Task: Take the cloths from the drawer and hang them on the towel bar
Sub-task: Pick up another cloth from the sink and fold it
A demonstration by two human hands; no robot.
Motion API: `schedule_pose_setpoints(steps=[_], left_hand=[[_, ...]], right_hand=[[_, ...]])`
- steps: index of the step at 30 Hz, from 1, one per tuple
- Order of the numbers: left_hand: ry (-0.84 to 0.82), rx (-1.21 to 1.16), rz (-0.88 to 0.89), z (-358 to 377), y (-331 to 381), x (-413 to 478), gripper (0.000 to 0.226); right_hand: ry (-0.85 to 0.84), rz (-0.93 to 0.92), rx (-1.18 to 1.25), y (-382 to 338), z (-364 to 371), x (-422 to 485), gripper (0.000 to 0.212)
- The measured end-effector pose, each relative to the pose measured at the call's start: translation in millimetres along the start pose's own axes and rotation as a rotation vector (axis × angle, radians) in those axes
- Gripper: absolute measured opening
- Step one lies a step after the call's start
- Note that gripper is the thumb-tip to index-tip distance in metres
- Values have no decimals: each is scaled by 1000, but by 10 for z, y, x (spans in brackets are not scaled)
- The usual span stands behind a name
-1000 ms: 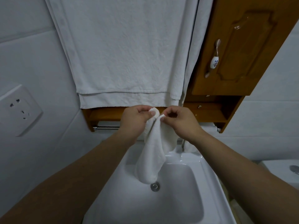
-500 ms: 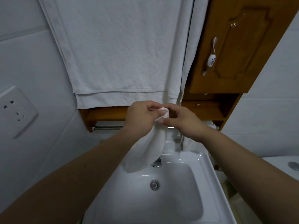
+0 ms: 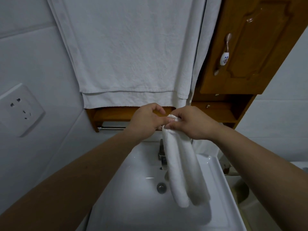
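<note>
A small white cloth (image 3: 181, 167) hangs folded over the sink, its lower end near the drain. My right hand (image 3: 193, 122) grips the cloth's top end in curled fingers. My left hand (image 3: 146, 119) is beside it, and its fingertips pinch the same top edge. Behind my hands runs the chrome towel bar (image 3: 113, 129), under a wooden shelf; its middle is hidden by my hands. A large white towel (image 3: 130, 52) hangs on the wall above.
A white sink (image 3: 140, 202) with a metal drain (image 3: 161, 187) and faucet (image 3: 162, 154) lies below. A wooden cabinet (image 3: 250, 47) with a porcelain handle is at upper right. A wall socket (image 3: 20, 109) sits left. Another white cloth (image 3: 206, 147) hangs behind my right wrist.
The cloth has shifted from under my left hand to under my right hand and now hangs longer to the right. Both hands stay close together in front of the bar.
</note>
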State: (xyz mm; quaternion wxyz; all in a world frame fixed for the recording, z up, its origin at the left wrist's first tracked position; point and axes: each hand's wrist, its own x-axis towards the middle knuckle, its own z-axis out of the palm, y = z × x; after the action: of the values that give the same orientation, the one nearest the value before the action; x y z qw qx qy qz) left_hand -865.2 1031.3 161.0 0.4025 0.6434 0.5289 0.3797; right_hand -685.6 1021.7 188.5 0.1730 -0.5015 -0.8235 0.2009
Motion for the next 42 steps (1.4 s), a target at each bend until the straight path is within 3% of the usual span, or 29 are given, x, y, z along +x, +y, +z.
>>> schedule_pose_setpoints(steps=[2, 4, 6, 9, 11, 17, 21, 26, 29, 33, 37, 40, 42], left_hand=[[-80, -99, -5, -31, -18, -5, 20], [-173, -206, -18, -70, -23, -35, 39], [-239, -126, -14, -107, -45, -37, 46], [-434, -24, -57, -78, -74, -88, 25], [-488, -65, -104, -13, -79, -117, 37], [-280, -54, -59, -33, -107, -79, 36], [-313, 124, 15, -33, -145, -143, 36], [-306, 2, -50, -26, -241, -212, 29], [-356, 190, -58, -70, -345, -257, 32], [-346, 159, -109, -160, -470, -297, 24], [-366, 319, -138, -235, -613, -343, 21], [-302, 251, -167, -283, -685, -357, 6], [-254, 267, -178, -308, -708, -343, 12]], right_hand=[[0, -13, 6, -4, -54, -9, 21], [19, -18, 12, 8, -125, -25, 18], [32, -19, 99, 40, -192, -43, 16], [41, -46, 336, 82, -242, -55, 15], [38, -78, 428, 87, -256, -60, 15], [51, -74, 458, 89, -284, -54, 16], [165, -54, 492, 93, -363, -46, 17], [215, -49, 493, 92, -483, -86, 20], [262, -18, 578, 93, -575, -124, 22], [305, 56, 572, 137, -658, -174, 24], [395, 202, 509, 302, -674, -206, 25], [454, 309, 486, 472, -612, -211, 23], [473, 359, 417, 576, -523, -183, 24]])
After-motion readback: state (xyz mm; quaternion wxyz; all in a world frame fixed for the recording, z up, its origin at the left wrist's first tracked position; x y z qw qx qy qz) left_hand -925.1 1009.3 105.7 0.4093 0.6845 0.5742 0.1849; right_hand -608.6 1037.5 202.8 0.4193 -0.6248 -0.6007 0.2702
